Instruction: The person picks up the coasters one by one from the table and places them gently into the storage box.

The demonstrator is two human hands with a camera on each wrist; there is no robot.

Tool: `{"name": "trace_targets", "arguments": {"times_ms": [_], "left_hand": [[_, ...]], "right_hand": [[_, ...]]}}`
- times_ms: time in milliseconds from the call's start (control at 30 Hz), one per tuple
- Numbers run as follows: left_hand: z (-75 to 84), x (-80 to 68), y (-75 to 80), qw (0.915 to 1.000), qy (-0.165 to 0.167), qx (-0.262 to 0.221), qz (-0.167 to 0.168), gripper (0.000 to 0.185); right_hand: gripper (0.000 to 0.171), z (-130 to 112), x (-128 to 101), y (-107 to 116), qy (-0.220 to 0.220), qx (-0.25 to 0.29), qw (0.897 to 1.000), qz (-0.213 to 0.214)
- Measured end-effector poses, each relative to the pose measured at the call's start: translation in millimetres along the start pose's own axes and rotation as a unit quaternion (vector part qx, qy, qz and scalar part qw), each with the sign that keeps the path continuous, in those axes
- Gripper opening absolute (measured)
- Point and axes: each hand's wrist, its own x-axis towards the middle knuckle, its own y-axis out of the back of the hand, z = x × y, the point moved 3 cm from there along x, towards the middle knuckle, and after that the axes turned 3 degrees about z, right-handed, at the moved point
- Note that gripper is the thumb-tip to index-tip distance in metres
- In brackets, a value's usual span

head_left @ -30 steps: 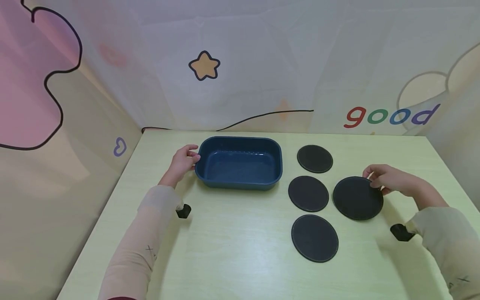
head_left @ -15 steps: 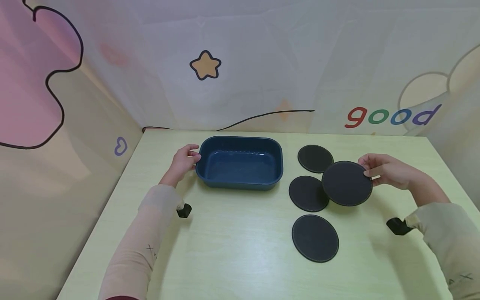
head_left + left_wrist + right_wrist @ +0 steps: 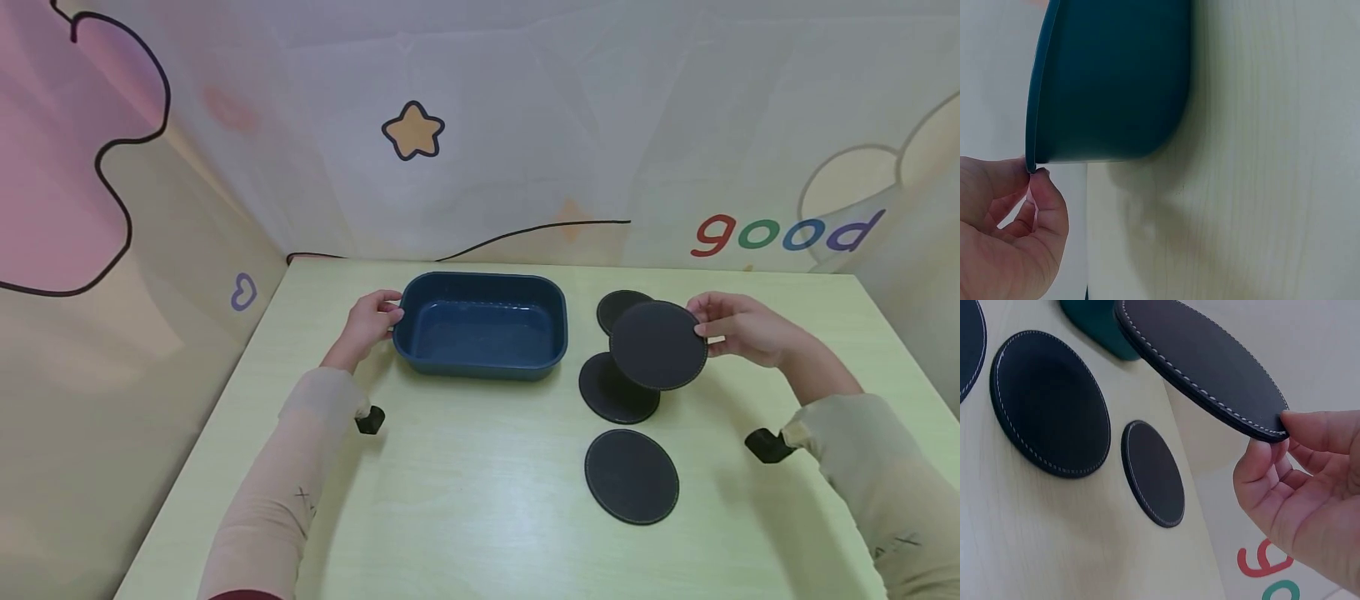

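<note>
A dark blue rectangular tray [image 3: 480, 360] stands on the pale table. My left hand [image 3: 392, 315] pinches its left rim; in the left wrist view the left hand [image 3: 1030, 170] closes thumb and finger on the rim of the tray [image 3: 1110, 81]. My right hand [image 3: 702, 323] pinches the edge of a round black coaster [image 3: 658, 344], held tilted in the air right of the tray. The right wrist view shows the right hand [image 3: 1275, 439] holding this coaster [image 3: 1204, 369] by its near edge.
Three more black coasters lie on the table: a far coaster [image 3: 615, 305] and a middle coaster [image 3: 609, 398], both partly hidden by the lifted one, and a near coaster [image 3: 632, 476]. Printed cloth walls [image 3: 525, 125] close the table's back and sides.
My right hand has lifted the coaster off the table and carried it left and up, towards the tray. The left hand and the tray have stayed put.
</note>
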Motion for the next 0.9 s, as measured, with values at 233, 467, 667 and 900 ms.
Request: {"name": "trace_targets", "arguments": {"times_ms": [233, 467, 667, 900], "left_hand": [[-1.2, -0.1, -0.2, 1.0, 0.0, 0.0, 0.0, 0.037], [-2.1, 0.6, -1.0, 0.9999, -0.011, -0.01, 0.0, 0.037], [-1.6, -0.6, -0.9, 0.9997, -0.021, -0.013, -0.004, 0.038], [-1.5, 0.1, -0.5, 0.9995, -0.024, -0.019, -0.007, 0.039]], "right_hand": [[0.015, -7.8, 13.8, -16.9, 0.019, 0.054, 0.998, -0.004], [0.014, -14.2, 32.1, -36.0, -0.004, 0.043, 0.999, 0.021], [0.015, -15.2, 48.7, -48.9, -0.016, 0.056, 0.998, 0.021], [0.015, -18.0, 70.5, -65.5, -0.018, 0.11, 0.993, 0.022]]}}
